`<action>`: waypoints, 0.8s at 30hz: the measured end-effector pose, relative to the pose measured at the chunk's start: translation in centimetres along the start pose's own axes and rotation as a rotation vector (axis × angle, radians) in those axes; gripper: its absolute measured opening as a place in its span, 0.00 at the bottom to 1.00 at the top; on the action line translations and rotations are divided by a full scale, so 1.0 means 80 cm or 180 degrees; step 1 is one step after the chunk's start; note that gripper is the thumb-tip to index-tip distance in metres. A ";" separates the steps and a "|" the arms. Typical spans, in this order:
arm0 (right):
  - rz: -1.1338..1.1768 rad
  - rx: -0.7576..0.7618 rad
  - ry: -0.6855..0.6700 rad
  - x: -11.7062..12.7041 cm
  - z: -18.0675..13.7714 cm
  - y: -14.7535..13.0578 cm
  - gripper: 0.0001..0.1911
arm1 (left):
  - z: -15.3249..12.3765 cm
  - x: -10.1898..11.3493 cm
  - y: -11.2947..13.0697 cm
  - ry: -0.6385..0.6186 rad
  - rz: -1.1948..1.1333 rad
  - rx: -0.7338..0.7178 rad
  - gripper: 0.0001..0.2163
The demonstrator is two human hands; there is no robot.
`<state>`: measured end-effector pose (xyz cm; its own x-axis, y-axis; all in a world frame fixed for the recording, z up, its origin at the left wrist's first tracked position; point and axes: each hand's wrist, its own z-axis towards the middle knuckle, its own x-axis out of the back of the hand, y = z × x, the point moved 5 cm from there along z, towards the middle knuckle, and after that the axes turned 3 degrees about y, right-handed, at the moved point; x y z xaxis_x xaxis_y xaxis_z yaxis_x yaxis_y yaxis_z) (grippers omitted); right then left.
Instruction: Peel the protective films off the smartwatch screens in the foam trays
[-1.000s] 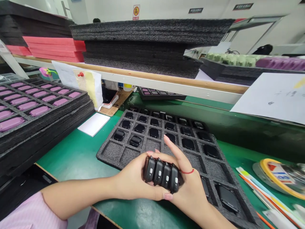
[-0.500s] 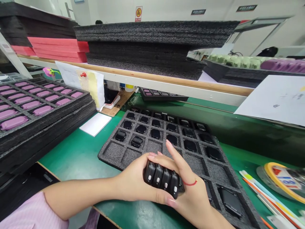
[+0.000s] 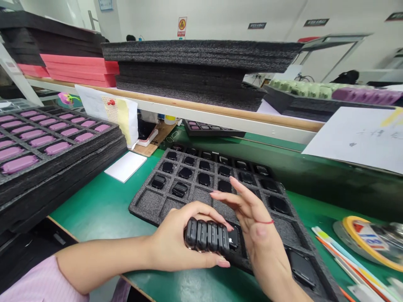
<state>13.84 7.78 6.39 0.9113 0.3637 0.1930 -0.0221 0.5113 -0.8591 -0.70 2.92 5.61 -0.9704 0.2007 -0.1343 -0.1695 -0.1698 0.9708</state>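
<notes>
My left hand (image 3: 185, 235) is closed around a row of several black smartwatch cases (image 3: 207, 235), pressed side by side with their slotted edges facing up. Just to the right, my right hand (image 3: 252, 222) is open, palm toward the row, fingers stretched up and apart. Under both hands lies a grey-black foam tray (image 3: 147, 201) with square pockets. Its far rows hold dark smartwatch cases (image 3: 185, 172), and several nearer pockets are bare. Another black case (image 3: 300, 268) sits in a pocket by my right wrist. My hands hide part of the tray.
To the left, stacked foam trays (image 3: 103, 144) hold purple cases (image 3: 58, 147). A white pad (image 3: 126, 166) lies on the green table. Foam sheets (image 3: 189, 75) weigh on the shelf above. At right are a tape roll (image 3: 371, 239) and colored strips (image 3: 352, 260).
My right hand has come away from the row of watch cases and opened. The row has turned in my left hand, so slotted edges show instead of the sides with light buttons.
</notes>
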 end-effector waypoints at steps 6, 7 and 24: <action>0.0376 -0.0444 0.0074 -0.005 0.005 0.012 0.26 | -0.003 -0.002 0.009 -0.0220 0.0322 -0.0600 0.19; 0.0413 -0.0476 0.0033 -0.007 0.006 0.011 0.26 | -0.003 -0.002 0.010 -0.0259 0.0384 -0.0670 0.19; 0.0546 -0.1031 -0.0817 -0.029 -0.010 0.010 0.52 | -0.003 -0.005 0.017 -0.0281 0.1116 -0.1292 0.12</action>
<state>12.01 6.72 4.92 0.7732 0.6244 0.1111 0.0032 0.1714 -0.9852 -0.60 2.34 6.93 -0.9655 0.1422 0.2180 0.0921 -0.5967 0.7972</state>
